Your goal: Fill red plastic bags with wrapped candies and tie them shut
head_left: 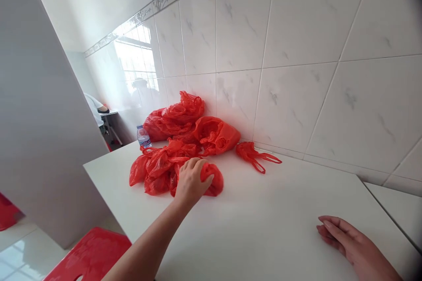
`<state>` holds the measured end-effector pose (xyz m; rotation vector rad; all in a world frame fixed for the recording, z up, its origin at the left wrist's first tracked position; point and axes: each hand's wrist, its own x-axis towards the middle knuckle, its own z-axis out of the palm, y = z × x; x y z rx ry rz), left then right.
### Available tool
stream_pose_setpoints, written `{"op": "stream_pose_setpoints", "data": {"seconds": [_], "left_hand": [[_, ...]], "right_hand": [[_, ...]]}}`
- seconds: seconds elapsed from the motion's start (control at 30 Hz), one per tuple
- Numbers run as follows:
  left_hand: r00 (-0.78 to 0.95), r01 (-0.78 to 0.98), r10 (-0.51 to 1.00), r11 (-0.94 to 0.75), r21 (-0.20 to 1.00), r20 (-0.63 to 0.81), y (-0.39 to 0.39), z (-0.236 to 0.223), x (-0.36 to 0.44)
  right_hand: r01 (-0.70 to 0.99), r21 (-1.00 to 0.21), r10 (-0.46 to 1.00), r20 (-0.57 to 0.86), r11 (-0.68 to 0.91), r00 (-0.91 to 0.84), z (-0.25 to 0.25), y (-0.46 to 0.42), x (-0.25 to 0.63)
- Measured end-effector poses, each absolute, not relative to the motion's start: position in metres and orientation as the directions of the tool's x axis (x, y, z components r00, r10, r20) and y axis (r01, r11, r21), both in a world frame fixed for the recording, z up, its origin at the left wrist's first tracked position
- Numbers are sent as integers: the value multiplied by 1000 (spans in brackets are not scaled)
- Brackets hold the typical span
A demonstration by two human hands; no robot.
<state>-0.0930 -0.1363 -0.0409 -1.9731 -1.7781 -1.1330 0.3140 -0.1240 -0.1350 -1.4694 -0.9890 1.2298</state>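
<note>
A heap of crumpled red plastic bags point(184, 136) lies on the white table point(263, 210) against the tiled wall. My left hand point(193, 182) reaches into the near edge of the heap, its fingers closed on one red plastic bag point(214, 180). A single twisted red bag point(255, 156) lies apart to the right of the heap. My right hand point(349, 243) rests flat on the table at the lower right, fingers stretched out and together, holding nothing.
A small water bottle point(143, 136) stands at the table's far left corner behind the bags. A red stool point(90, 257) sits below the table's left edge. A white panel point(39, 118) rises on the left. A person sits at a desk far behind.
</note>
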Motion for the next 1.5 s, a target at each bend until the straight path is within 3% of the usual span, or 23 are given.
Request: {"op": "stream_pose_setpoints", "data": {"seconds": [0.1, 0.17, 0.23, 0.33, 0.53, 0.93, 1.07, 1.13, 1.27, 1.33, 1.5], "left_hand": [[77, 967, 743, -218, 132, 664, -151, -46, -105], [237, 953, 806, -300, 30, 543, -156, -54, -109], [304, 942, 859, -334, 3, 413, -156, -63, -113], [254, 961, 904, -276, 16, 344, -155, -73, -127], [165, 979, 914, -198, 53, 370, -163, -75, -159], [-10, 998, 968, 25, -55, 251, -177, -61, -217], [47, 997, 916, -69, 41, 399, -165, -47, -185], [132, 964, 876, -222, 145, 464, -149, -44, -153], [375, 756, 825, -536, 376, 424, -106, -50, -69], [438, 692, 834, -551, 467, 335, -79, -59, -26], [379, 733, 880, -475, 487, 287, -22, -86, 61]], "right_hand": [[43, -977, 964, -199, -210, 175, -142, -122, 316], [55, -979, 965, -185, -198, 186, -147, -120, 318], [59, -979, 965, -181, -195, 187, -152, -119, 320], [58, -977, 966, -191, -204, 175, -157, -117, 323], [68, -970, 958, -216, -232, 187, -151, -119, 320], [81, -980, 959, -159, -182, 233, -118, -133, 297], [126, -974, 956, -154, -189, 248, -110, -137, 289], [152, -970, 953, -142, -188, 269, -109, -137, 286], [251, -955, 967, -98, -158, 236, -110, -136, 281], [311, -944, 978, -41, -106, 206, -111, -135, 279], [417, -908, 982, 49, -33, 182, -114, -136, 278]]}}
